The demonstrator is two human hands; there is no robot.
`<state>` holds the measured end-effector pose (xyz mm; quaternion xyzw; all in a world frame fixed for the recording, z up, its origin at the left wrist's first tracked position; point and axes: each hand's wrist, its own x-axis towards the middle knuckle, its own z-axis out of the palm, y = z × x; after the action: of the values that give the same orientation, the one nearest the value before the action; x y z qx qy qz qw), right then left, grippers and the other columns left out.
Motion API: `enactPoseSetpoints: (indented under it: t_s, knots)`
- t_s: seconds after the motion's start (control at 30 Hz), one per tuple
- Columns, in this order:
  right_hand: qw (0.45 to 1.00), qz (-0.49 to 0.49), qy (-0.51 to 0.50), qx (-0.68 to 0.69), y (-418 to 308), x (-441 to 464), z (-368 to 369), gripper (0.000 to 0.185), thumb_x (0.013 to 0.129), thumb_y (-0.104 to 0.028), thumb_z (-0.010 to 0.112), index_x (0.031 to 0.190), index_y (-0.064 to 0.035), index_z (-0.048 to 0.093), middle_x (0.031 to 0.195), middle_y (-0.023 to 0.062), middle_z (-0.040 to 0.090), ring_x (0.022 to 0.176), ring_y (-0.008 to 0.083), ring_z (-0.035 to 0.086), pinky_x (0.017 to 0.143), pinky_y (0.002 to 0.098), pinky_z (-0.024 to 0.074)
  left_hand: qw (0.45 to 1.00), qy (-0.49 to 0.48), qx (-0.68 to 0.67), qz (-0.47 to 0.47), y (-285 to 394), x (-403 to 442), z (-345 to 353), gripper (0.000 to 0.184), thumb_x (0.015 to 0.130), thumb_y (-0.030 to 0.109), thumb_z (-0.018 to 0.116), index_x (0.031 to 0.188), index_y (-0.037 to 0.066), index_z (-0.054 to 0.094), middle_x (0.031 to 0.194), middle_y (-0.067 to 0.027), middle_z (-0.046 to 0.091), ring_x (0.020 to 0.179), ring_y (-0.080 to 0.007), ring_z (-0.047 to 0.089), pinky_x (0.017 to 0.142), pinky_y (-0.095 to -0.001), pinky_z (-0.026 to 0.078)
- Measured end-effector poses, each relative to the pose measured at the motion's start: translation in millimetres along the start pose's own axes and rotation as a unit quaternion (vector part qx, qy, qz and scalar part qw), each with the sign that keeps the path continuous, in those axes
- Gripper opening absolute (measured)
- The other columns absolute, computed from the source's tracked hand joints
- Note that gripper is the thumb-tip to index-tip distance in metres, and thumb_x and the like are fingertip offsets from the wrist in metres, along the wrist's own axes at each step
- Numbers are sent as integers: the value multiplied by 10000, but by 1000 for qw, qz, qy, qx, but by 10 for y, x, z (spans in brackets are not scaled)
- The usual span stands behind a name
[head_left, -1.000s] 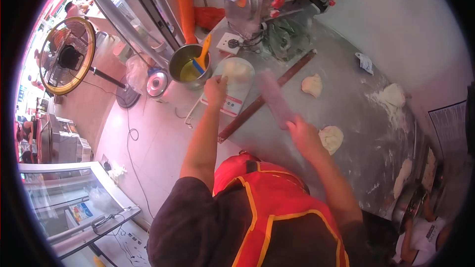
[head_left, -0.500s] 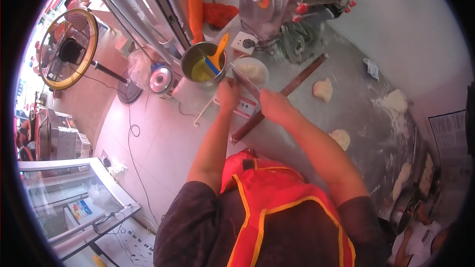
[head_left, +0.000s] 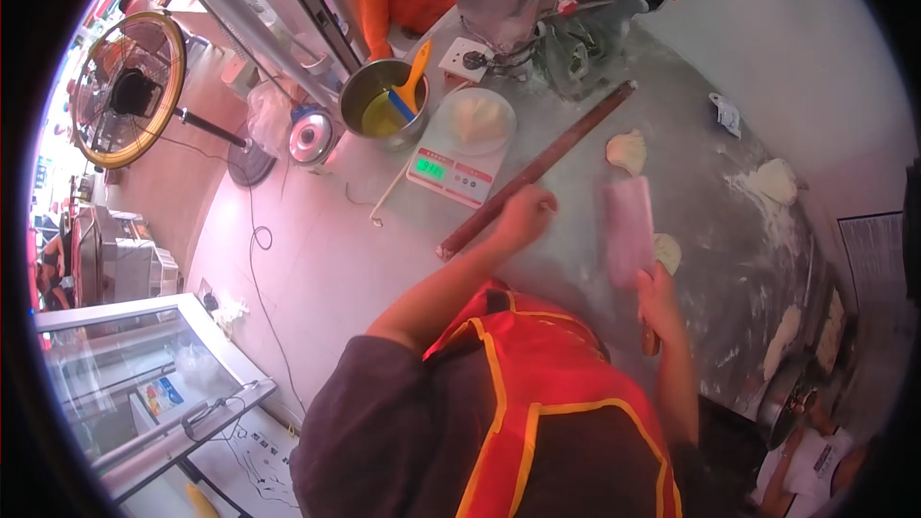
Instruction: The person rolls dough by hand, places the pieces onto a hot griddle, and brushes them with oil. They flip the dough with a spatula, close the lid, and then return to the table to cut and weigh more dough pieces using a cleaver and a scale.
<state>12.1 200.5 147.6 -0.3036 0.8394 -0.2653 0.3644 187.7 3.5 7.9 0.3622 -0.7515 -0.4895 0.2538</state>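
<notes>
Scale (head_left: 480, 184): display (head_left: 430, 169) lit green, digits too blurred to read; red-and-white panel, print too small. Dough (head_left: 479, 121) on its plate. Left of scale: metal pot (head_left: 350, 94), yellow liquid (head_left: 384, 121) inside, brush (head_left: 414, 86) in it, orange handle, blue head. Right of scale, past rod (head_left: 552, 155): cleaver (head_left: 628, 230), handle gripped by right hand (head_left: 659, 297). Left hand (head_left: 525, 218) loosely curled near rod, can't tell if holding anything.
</notes>
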Motion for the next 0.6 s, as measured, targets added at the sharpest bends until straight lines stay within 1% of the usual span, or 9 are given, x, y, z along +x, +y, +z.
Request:
enactPoseSetpoints:
  t_s: [0.03,0.1,0.17,0.23,0.3,0.37,0.43,0.53,0.6]
  knots:
    - [999,23,5,21,115,-58,-45,220,904,-189,451,966,21,481,658,125,536,378,185,479,363,326,385,998,-63,11,-9,5,34,192,259,789,61,533,1033,75,616,994,-181,605,966,-354,575,852,-398,455]
    - [995,69,19,64,280,-149,-124,202,906,-190,449,937,9,471,615,91,493,357,151,443,342,307,358,997,-66,21,44,20,44,533,248,785,74,542,1018,60,623,1029,-181,598,993,-356,561,864,-407,454]
    - [994,61,31,88,392,-287,-188,218,905,-197,444,946,14,479,594,59,456,368,132,426,340,293,349,996,-58,20,64,60,46,590,250,782,87,551,1017,50,626,1068,-186,585,1016,-356,550,875,-414,451]
    - [991,65,42,106,514,-377,-218,223,904,-201,440,943,14,482,583,42,436,373,122,417,336,286,342,998,-44,8,49,222,76,343,264,780,100,558,1030,45,623,1113,-193,565,1034,-354,540,886,-418,447]
    - [988,78,56,117,638,-419,-258,218,905,-201,438,928,11,480,582,40,431,373,122,415,330,286,338,994,56,82,55,132,225,-50,341,786,120,574,1122,61,586,1174,-207,525,1074,-361,511,923,-438,417]
    - [987,85,61,120,676,-458,-294,189,913,-184,439,897,4,456,560,56,432,358,136,420,327,293,335,957,124,244,92,149,347,-521,472,775,129,605,1233,80,503,1224,-200,493,1097,-377,489,957,-453,385]
    - [987,82,69,120,684,-487,-327,182,917,-176,442,877,2,445,544,64,430,350,145,425,326,299,333,924,226,305,46,10,440,-816,562,740,157,661,1265,98,470,1265,-200,459,1109,-386,470,980,-467,360]
    - [988,65,83,109,708,-551,-346,198,919,-181,448,862,9,448,535,70,429,353,157,435,334,308,338,901,220,371,49,-20,564,-1125,618,710,186,700,1278,135,462,1286,-209,437,1125,-384,464,959,-454,392]
    - [991,45,92,90,721,-558,-376,214,921,-185,450,848,17,448,536,82,436,362,170,449,347,316,349,915,160,369,20,-34,689,-1199,637,694,211,721,1275,161,466,1270,-213,445,1132,-383,467,932,-448,420]
